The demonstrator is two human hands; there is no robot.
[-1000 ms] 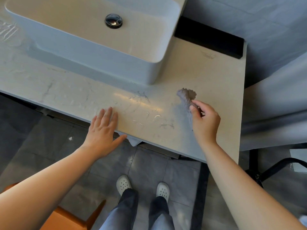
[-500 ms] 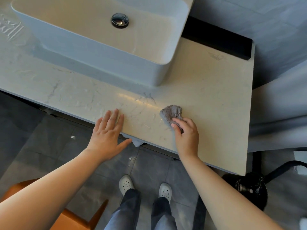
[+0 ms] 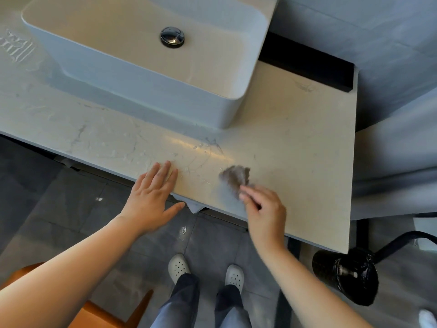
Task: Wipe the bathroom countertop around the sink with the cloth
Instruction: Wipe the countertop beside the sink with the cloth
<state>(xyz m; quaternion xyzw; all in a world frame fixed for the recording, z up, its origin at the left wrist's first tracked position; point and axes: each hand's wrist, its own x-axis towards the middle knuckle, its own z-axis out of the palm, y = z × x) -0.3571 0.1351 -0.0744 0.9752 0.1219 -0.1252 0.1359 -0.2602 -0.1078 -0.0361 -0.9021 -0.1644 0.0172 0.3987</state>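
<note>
A pale marble countertop carries a white rectangular vessel sink with a chrome drain. My right hand pinches a small grey cloth and presses it on the counter near the front edge, in front of the sink's right corner. My left hand lies flat with fingers spread on the front edge, left of the cloth, its thumb hanging off the edge. Wet streaks show on the counter between the two hands and further left.
A black strip runs along the back of the counter by the grey wall. Below the counter's right end stands a black bin. My feet in white clogs stand on grey floor tiles. An orange stool edge is at lower left.
My right hand has swept the cloth leftward along the counter's front, from the right part toward my left hand. My left hand has stayed planted on the edge.
</note>
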